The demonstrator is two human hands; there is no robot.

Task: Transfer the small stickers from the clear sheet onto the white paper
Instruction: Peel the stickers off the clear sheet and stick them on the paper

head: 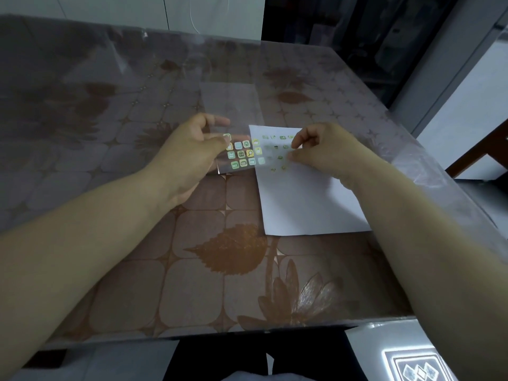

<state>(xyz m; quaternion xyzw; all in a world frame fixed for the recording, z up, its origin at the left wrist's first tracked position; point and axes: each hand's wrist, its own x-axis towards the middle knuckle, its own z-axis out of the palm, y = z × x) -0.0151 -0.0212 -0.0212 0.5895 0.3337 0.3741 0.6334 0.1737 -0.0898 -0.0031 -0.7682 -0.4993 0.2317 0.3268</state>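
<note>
The worktop (192, 270) fills most of the view. It is a table with a brown cover printed with leaves and flowers, under a glossy transparent layer. The white paper (302, 204) lies flat on its right half, a little askew, with its lower part bare.

Two bare forearms reach in from the near edge. The left hand (189, 155) is just left of the paper. Its thumb and fingers are curled in and pinch the left end of the clear sheet (242, 167). The right hand (321, 152) is over the upper part of the paper, with its fingers curled and its thumb and forefinger drawn together, their tips at the paper. Whether those tips hold a sticker cannot be told.

The clear sheet's right end reaches over the paper's left edge. On the sheet, small square icon stickers (241, 154) in green, yellow and pale blue sit in rows. More small stickers (282, 137) are scattered across the top of the paper, beside the right fingertips.
</note>
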